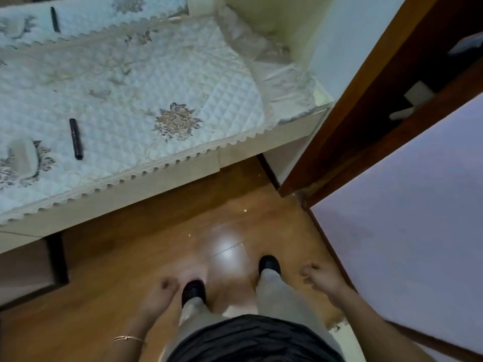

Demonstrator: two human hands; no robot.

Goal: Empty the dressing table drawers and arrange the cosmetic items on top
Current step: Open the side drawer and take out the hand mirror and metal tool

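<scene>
The cream dressing table [162,184] fills the upper left, its top covered by a quilted white cloth [146,82] with a scalloped edge. On the cloth lies a black cosmetic tube [75,139], and a pale rounded case [24,158] sits at the far left. My left hand [159,296] and my right hand [320,278] hang low over the floor beside my legs, well in front of the table. Their fingers are loosely curled and hold nothing. The frame is blurred.
A mirror [91,14] behind the table repeats the cloth and tube. A brown unit [26,270] stands under the table's left end. A dark wooden frame [366,121] and a pale lilac panel [407,218] close off the right. The wooden floor [130,257] lies between.
</scene>
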